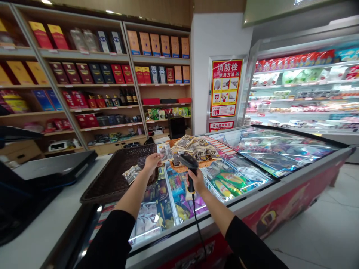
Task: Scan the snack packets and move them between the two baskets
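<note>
My left hand (153, 162) is closed on the edge of a small clear snack packet (166, 152), held above the gap between two baskets. In my right hand (197, 180) is a black barcode scanner (189, 163), gripped by its handle, its head tilted toward the packet. A cable hangs from the handle. Behind the scanner, a light-brown wicker basket (179, 169) is heaped with similar packets (196, 146). On the left lies a dark brown woven tray (103, 182) with a few packets (131, 174) in it.
Beneath the baskets runs a glass-topped chest freezer (259, 190) full of packaged food. A counter (36, 209) with dark equipment (53, 168) is at the left. Shelves of boxes (106, 73) line the back wall; a lit refrigerated display (303, 86) stands at the right.
</note>
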